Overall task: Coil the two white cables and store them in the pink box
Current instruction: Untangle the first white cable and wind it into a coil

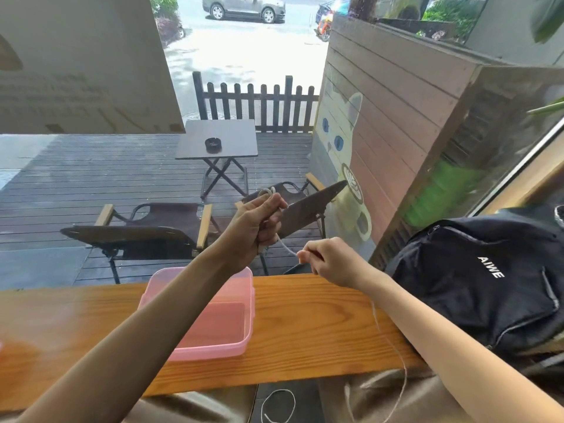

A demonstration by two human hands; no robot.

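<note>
My left hand (254,227) is raised above the counter, fingers curled round a small coil of white cable (282,244), a loop showing above the knuckles. My right hand (328,261) pinches the same cable just beside it; a short taut run joins the two. The remaining length trails under my right forearm, over the wooden counter (305,325), hanging off the near edge. The pink box (219,325) sits open on the counter under my left forearm. A black backpack (482,282) rests at the right.
</note>
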